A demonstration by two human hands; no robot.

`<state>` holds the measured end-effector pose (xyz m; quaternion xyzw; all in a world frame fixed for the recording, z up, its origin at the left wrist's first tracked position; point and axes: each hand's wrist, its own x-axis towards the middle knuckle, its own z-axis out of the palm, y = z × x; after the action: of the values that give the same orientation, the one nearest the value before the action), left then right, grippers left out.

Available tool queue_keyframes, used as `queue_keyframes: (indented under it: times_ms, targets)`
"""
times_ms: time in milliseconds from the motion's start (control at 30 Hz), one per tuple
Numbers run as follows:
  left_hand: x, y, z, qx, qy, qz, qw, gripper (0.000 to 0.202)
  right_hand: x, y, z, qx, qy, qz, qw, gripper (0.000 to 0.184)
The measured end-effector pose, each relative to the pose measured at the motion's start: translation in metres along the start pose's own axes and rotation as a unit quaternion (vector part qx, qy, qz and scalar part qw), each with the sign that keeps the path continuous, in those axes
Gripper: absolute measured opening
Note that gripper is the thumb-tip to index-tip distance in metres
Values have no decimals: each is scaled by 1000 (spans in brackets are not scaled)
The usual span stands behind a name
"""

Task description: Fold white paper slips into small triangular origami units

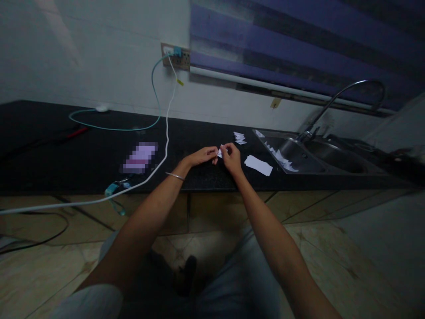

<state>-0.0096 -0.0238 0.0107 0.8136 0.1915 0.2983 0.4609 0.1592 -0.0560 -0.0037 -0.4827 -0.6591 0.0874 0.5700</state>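
Both hands meet over the dark countertop (pixel 186 137), with a small folded piece of white paper (pixel 219 153) between their fingertips. My left hand (pixel 203 156), a bangle on its wrist, pinches the paper's left side. From the right, my right hand (pixel 231 157) grips the other side, its fingers hiding part of the paper. Just right of that hand lies a stack of white paper slips (pixel 258 165). Behind it, several folded white papers (pixel 239 138) sit in a small zigzag pile. More folded papers (pixel 280 157) lie along the left rim of the sink.
A steel double sink (pixel 312 153) with a curved faucet (pixel 345 88) is at right. A blurred-out phone-like rectangle (pixel 140 157) lies at left. A white cable (pixel 168 128) runs from the wall outlet (pixel 175 56) across the counter and over its front edge. A teal cable (pixel 126 129) loops behind.
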Motion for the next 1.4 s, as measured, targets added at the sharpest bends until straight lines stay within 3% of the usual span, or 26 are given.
queue_keyframes:
  times_ms: [300,767,1400]
  targets:
    - [0,-8,1,33,-4,-1,999,35,0,4,1,-13,-1,-7,1000,26]
    - [-1,-10,-2,41,-10,25,999,49,-1,2,1,-23,-9,-16,1000,26]
    - [-1,-7,0,60,12,16,998,44,-2,-4,0,18,-19,-17,1000,23]
